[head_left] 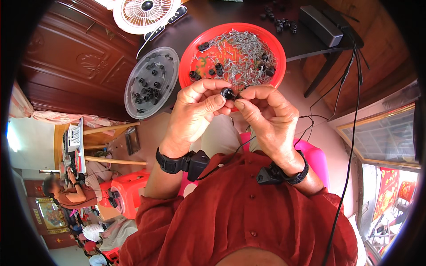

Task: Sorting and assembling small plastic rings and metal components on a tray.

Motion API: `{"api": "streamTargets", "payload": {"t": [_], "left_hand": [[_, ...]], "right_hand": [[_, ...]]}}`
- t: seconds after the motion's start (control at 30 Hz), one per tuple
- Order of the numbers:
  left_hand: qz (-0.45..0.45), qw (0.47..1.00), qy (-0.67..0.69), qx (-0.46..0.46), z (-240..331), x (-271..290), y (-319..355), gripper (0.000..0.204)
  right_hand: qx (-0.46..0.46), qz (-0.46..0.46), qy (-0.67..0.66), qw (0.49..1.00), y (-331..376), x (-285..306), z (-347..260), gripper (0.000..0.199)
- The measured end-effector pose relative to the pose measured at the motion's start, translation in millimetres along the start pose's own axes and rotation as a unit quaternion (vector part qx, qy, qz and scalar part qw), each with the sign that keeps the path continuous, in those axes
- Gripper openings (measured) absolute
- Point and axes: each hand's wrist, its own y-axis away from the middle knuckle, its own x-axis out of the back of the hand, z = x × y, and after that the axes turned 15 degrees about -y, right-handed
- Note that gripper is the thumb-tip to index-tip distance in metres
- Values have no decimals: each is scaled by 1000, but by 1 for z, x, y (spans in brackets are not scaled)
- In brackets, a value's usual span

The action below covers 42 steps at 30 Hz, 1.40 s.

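Observation:
Between the thumb and fingers of my left hand sits a small round black plastic part, with a bit of shiny metal showing inside it. My right hand meets it from the other side, thumb and forefinger pinched close to the part. Whatever those fingertips grip is too small to make out. Just beyond both hands lies a round red tray, holding a heap of thin silvery metal pins or screws and several black parts.
Left of the tray, a translucent round tub holds more black parts. A white fan and a dark oblong box stand on the dark table. Black cables hang at the right. Another person sits far left.

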Motion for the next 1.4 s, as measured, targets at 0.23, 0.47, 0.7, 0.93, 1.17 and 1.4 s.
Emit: {"api": "streamTargets", "payload": {"t": [0.23,0.47,0.7,0.93,1.17,1.4], "left_hand": [[7,999,-38,-7,0,1,1,24],[18,998,-56,-3,0,-1,2,23],[38,994,-104,-21,2,-6,3,22],[22,994,-99,-49,0,-1,1,21],[-16,998,56,-6,-9,5,3,24],[-22,998,62,0,-8,3,3,23]], "right_hand": [[117,-34,112,986,-3,3,3,13],[142,-35,121,982,-2,2,4,14],[149,-64,161,973,-2,5,2,14],[40,-35,-35,998,-3,5,4,15],[111,-37,23,993,-2,1,6,14],[155,-38,99,982,-2,2,5,16]]}}
